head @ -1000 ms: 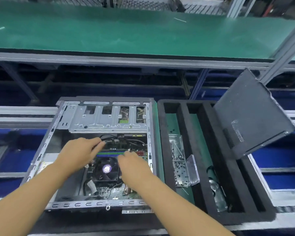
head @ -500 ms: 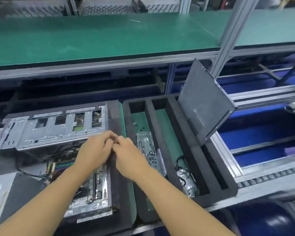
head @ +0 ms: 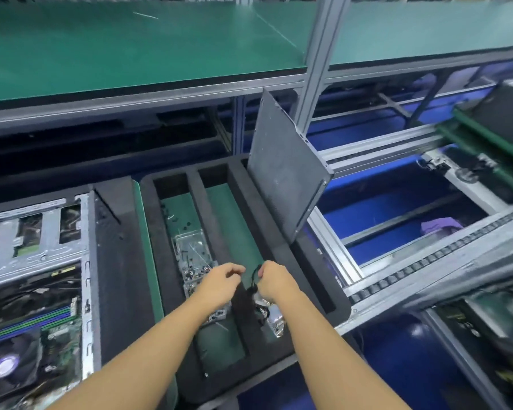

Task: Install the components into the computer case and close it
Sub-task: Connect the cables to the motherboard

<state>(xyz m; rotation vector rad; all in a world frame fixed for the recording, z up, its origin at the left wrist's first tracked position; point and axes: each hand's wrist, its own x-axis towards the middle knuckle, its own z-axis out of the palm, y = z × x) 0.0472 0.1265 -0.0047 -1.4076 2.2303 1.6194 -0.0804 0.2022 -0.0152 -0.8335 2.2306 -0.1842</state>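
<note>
The open computer case [head: 85, 279] lies at the left edge, its motherboard and fan [head: 5, 365] showing. To its right sits a black foam tray [head: 166, 261] with long slots. My right hand [head: 274, 281] is over the right slot and pinches a black cable [head: 253, 281] that leads down to a shiny bagged component [head: 274, 319]. My left hand [head: 219, 281] hovers over the middle slot, fingers curled, above a clear plastic box of screws [head: 190, 255]; whether it holds anything is unclear. The dark side panel [head: 285, 173] leans upright in the tray's far right.
A green shelf [head: 131, 45] runs across the top, carried by an aluminium post [head: 314, 63]. Conveyor rails [head: 427, 261] and blue bins [head: 397, 208] lie to the right. Another case [head: 504, 119] shows at the far right edge.
The view swung right from the case to the foam tray. Both hands left the motherboard area and moved over the tray; my right hand took hold of the black cable.
</note>
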